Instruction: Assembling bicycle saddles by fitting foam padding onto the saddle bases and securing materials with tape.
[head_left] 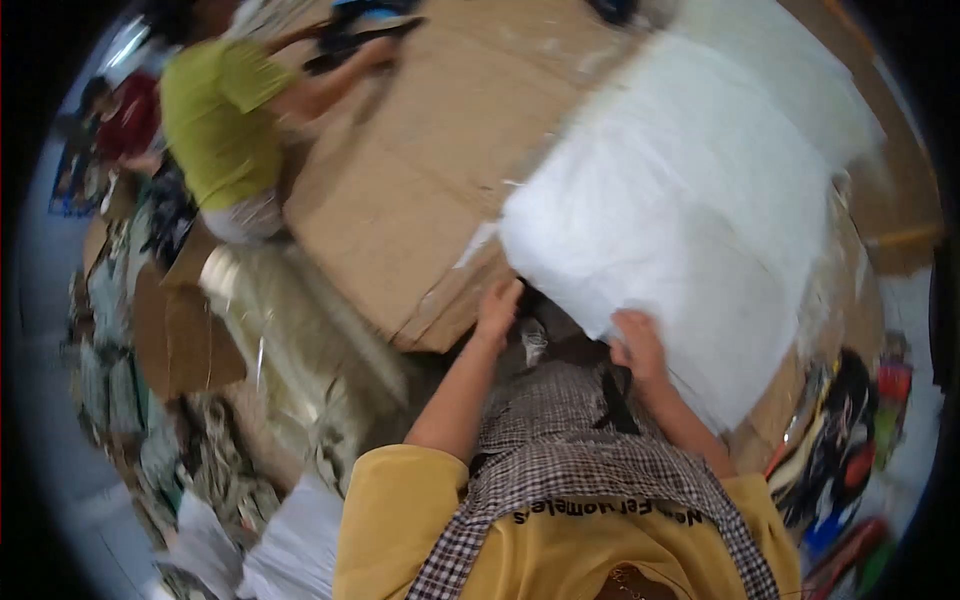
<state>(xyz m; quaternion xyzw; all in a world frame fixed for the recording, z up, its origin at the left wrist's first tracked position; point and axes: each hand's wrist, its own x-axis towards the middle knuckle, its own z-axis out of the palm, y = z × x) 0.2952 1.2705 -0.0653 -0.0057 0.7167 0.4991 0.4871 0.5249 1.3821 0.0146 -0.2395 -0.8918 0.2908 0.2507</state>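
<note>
Facing white sheeting [680,210], spread right of cardboard [420,190]; my right hand [638,343] at its near edge, left hand [497,308] beside cardboard; can't tell if either pinches. Best keep sheeting flat, pull even.

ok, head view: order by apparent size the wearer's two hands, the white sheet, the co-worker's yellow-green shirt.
1. White sheet
2. Yellow-green shirt
3. Left hand and right hand: too alike to rank

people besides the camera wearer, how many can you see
2: one person in a yellow-green shirt, beside the brown cardboard; another in a dark red top, farther back at upper left. Others may be hidden or out of view.
</note>
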